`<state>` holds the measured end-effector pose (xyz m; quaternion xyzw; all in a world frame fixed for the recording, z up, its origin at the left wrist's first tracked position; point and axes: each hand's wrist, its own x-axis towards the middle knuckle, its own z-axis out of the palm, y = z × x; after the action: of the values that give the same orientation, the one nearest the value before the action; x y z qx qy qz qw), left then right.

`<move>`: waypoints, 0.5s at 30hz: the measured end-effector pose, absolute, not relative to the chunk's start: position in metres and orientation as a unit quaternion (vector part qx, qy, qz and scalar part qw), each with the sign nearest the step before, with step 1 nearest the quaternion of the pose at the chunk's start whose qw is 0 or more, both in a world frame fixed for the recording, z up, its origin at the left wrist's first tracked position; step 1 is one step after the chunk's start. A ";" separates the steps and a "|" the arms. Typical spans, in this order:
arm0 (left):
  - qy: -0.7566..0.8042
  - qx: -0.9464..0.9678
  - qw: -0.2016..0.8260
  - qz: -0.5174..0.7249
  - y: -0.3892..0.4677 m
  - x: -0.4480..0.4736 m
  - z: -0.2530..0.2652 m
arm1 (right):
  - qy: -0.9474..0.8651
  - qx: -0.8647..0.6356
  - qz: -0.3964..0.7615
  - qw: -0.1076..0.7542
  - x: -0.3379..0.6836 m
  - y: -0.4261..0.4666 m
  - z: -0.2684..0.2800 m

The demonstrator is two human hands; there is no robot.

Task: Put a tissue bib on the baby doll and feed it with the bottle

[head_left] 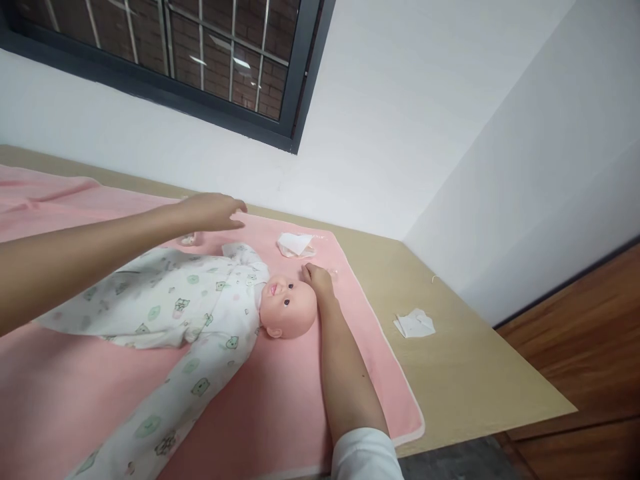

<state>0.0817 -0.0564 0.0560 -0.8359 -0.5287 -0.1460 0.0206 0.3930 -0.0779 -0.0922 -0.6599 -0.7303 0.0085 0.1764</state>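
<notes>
A baby doll (290,308) lies on its back in a white sleepsuit (175,300) printed with green and brown bears. Its head points right, and one long sleeve stretches toward the near edge. My left hand (223,211) hovers above the far side of the doll's body, thumb and fingers apart, holding nothing visible. Beside the top of the doll's head is my right hand (319,277), its fingers curled in; what they hold, if anything, is hidden. Just beyond it lies a crumpled white tissue or wrapper (296,245). A small patterned item (189,239) shows partly under my left forearm.
A pink blanket (280,400) with a pale border covers much of the wooden table (465,380). A folded white tissue (416,323) rests on the bare wood at right. Behind stand a white wall (380,133) and a barred window (220,60).
</notes>
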 end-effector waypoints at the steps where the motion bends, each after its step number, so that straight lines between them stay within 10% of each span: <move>1: -0.518 -0.847 -0.001 -0.116 -0.058 0.094 0.055 | -0.730 -0.659 0.011 0.183 0.394 -0.078 -0.092; 15: -0.349 -0.858 -0.340 0.164 -0.059 0.228 0.017 | -0.727 -0.653 0.040 0.211 0.397 -0.074 -0.094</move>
<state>0.2278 -0.0590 0.0169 -0.8577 -0.3492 0.1640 -0.3398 0.3971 -0.0741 -0.0937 -0.6528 -0.7266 0.0395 0.2106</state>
